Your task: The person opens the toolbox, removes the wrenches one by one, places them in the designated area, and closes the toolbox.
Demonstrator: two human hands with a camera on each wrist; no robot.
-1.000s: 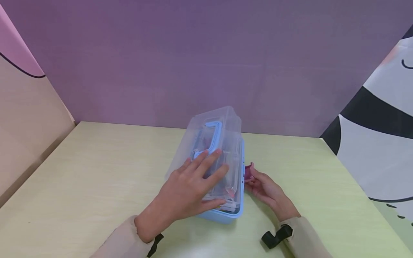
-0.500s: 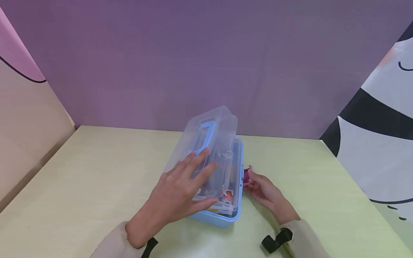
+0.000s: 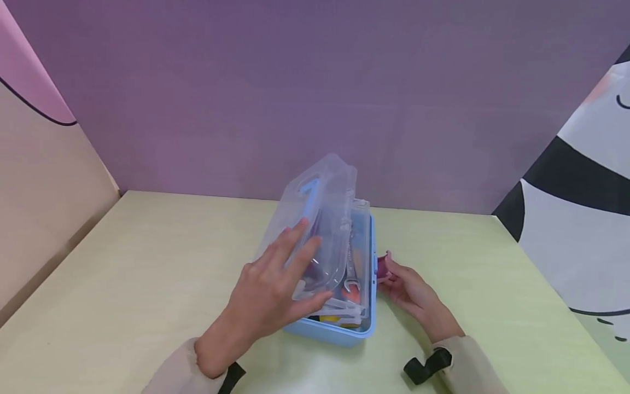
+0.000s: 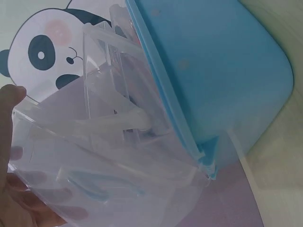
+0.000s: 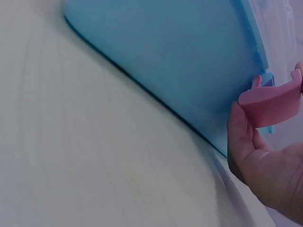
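Pale yellow-green desk (image 3: 123,284), wood-grained, spreading wide across the lower half. Plain purple wall (image 3: 315,93) rising straight behind its far edge. At left, slanted beige panel (image 3: 44,202) topped by a pink patch (image 3: 19,71) edged with a thin dark curved line. At right, slanted panda picture (image 3: 581,219) in white, black and light green, meeting the desk along its right edge; same panda's face, with black eye patches and a pink cheek, seen again in the left wrist view.
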